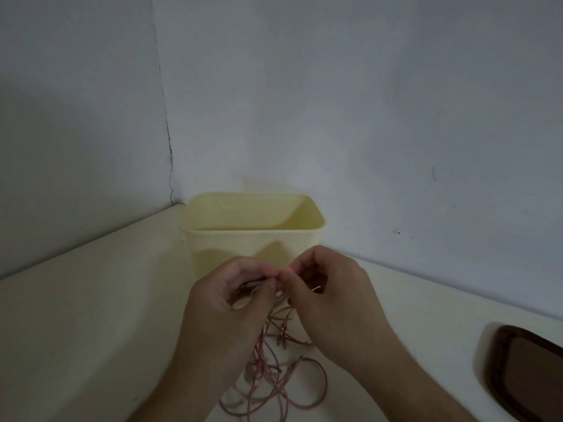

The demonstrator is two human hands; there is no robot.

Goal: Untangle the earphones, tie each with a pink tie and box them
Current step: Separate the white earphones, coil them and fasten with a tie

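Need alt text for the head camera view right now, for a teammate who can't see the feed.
Two hands meet in front of a pale yellow box: the left hand and right hand pinch a small pink tie between their fingertips, with pink earphone cables hanging tangled onto the cream table. A dark brown lid lies at the right edge.

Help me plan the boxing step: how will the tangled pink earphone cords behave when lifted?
The thin pink earphone cords hang and loop loosely below the left hand and right hand, so they are probably floppy and light. Overlapping loops may snag, dragging neighbouring strands along.
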